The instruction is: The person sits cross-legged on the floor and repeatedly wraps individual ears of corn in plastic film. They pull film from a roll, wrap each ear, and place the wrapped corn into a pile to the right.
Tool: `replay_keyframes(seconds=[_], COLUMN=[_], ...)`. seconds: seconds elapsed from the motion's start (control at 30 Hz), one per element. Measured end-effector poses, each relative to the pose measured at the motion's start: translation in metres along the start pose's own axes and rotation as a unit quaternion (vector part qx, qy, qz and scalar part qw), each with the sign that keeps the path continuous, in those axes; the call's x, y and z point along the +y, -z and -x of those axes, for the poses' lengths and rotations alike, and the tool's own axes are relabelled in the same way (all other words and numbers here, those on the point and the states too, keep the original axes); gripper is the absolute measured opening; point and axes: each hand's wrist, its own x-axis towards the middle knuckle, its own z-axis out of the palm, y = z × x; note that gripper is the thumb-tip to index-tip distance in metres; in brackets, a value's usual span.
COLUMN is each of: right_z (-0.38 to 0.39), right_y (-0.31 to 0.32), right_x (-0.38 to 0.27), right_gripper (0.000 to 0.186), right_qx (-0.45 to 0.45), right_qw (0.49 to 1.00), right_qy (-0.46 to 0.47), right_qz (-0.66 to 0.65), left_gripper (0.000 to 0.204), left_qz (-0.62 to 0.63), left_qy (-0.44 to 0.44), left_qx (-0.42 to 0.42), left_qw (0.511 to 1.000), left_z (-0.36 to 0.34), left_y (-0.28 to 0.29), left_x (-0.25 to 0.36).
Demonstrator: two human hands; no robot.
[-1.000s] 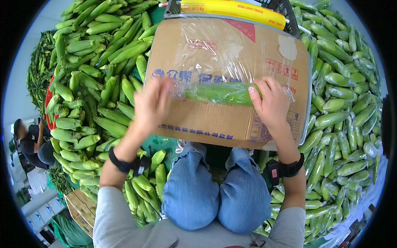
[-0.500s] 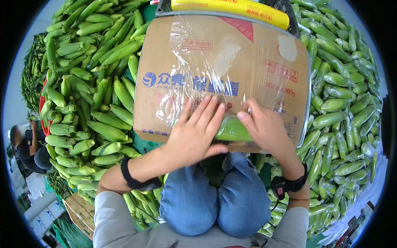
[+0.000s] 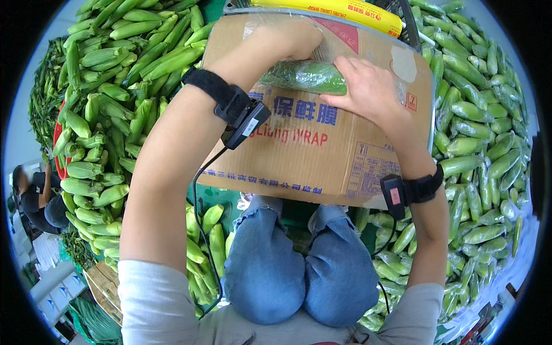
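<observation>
A: Where is the ear of corn (image 3: 307, 77) at this moment?

B: It lies crosswise over the far part of the brown cardboard (image 3: 287, 158), in front of the person. It is green, in its husk, with clear film (image 3: 276, 73) around it, which shines in the light.

A: And how does the right hand (image 3: 368, 86) stand?

B: It is holding the right end of this ear, with the fingers over the far side and the thumb along the near side.

A: What about the left hand (image 3: 305, 43)?

B: It is bent at the wrist, just beyond the left part of the ear. Its fingers are mostly hidden, so one cannot tell whether they are wide, narrow or gripping something.

A: Which things are around?

B: On the left is a large heap of unwrapped corn (image 3: 103, 121). On the right is a heap of film-wrapped corn (image 3: 471, 149). Beyond the cardboard, a yellow roll (image 3: 356, 14) lies in a black crate (image 3: 411, 29). A black strap (image 3: 215, 95) with a small device is on the left forearm, and a similar strap (image 3: 425, 187) on the right one.
</observation>
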Motion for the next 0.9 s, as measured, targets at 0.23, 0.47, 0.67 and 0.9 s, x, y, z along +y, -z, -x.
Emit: replay_keyframes(seconds=[0.23,0.47,0.67,0.9], right_z=[0.093,0.139,0.135,0.082], right_y=[0.039,0.060,0.031,0.018], right_x=[-0.066,-0.097,-0.098,-0.124], right_gripper=[0.052,0.064,0.087,0.106], right_qx=[-0.141,-0.201,-0.278,-0.211], right_qw=[0.978,0.816,0.194,-0.155], right_qy=[0.019,-0.233,-0.321,0.045], right_qz=[-0.156,-0.489,-0.884,-0.964], left_gripper=[0.038,0.041,0.041,0.035], left_qz=[0.004,0.412,0.243,0.926], left_qy=[0.002,0.032,-0.144,-0.083], left_qx=[-0.027,0.372,0.388,0.244], left_qw=[1.000,0.831,0.878,0.276], left_z=[-0.003,0.115,0.137,0.114], left_y=[-0.015,0.021,-0.011,0.005], left_x=[-0.008,0.082,0.102,0.107])
